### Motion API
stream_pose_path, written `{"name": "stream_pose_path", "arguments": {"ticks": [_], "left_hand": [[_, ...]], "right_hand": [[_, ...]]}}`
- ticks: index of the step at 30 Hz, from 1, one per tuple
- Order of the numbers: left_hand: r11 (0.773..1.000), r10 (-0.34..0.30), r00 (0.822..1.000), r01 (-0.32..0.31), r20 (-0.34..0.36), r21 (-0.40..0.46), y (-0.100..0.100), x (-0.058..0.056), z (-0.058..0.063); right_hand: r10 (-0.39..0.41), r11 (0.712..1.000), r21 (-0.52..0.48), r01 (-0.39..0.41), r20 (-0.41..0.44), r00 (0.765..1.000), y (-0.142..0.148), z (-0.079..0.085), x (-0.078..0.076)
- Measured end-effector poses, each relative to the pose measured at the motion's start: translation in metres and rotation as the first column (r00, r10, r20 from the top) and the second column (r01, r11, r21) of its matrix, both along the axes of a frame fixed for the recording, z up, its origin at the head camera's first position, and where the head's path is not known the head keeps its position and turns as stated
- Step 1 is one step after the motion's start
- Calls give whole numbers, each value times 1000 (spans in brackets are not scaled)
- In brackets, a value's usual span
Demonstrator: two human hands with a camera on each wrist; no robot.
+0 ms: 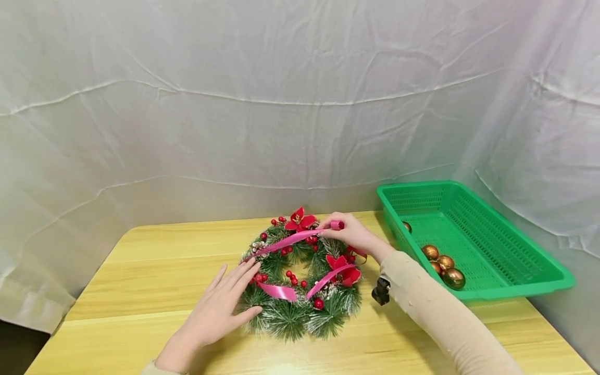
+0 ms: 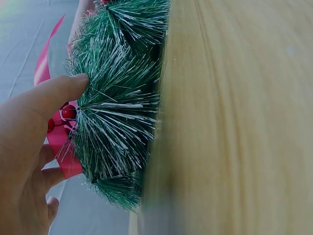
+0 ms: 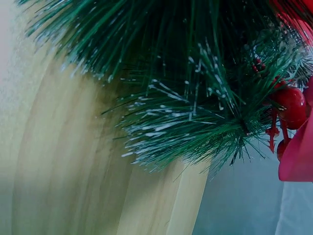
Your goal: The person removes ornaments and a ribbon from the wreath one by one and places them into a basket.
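A green Christmas wreath (image 1: 288, 319) with frosted tips, red berries and red poinsettias (image 1: 299, 221) lies flat on the wooden table. Pink ribbon (image 1: 286, 242) winds over its ring, with loops across the front and right side. My right hand (image 1: 355, 234) pinches the ribbon above the wreath's far right part, its rolled end (image 1: 337, 225) showing by the fingers. A stretch of ribbon runs from there to the wreath's left side. There my left hand (image 1: 222, 307) rests with extended fingers over the ribbon; in the left wrist view its thumb (image 2: 73, 85) touches the needles.
A green plastic basket (image 1: 520, 291) stands at the right, holding several shiny copper-coloured baubles (image 1: 453, 278). White cloth (image 1: 281, 130) hangs behind the table (image 1: 140, 281) and along its right side. A black device (image 1: 380, 291) is at my right wrist.
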State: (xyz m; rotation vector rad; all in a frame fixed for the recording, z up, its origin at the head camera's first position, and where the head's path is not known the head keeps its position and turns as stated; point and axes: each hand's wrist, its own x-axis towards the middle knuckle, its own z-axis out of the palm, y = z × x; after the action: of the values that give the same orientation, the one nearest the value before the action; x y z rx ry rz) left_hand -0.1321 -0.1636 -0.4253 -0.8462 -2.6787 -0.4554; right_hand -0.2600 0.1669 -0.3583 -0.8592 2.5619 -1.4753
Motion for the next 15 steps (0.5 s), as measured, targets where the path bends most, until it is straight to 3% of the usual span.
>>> {"name": "stream_pose_path", "arguments": {"ticks": [8,15], "left_hand": [[1000,-5,1000,6,-26,5,0,0,0],[999,30,998,-29,-47,17,-2,1,3]], "right_hand": [[-24,999,-36,24,23,999,7,-13,-14],[7,991,-133,4,80,997,12,-1,-11]]}}
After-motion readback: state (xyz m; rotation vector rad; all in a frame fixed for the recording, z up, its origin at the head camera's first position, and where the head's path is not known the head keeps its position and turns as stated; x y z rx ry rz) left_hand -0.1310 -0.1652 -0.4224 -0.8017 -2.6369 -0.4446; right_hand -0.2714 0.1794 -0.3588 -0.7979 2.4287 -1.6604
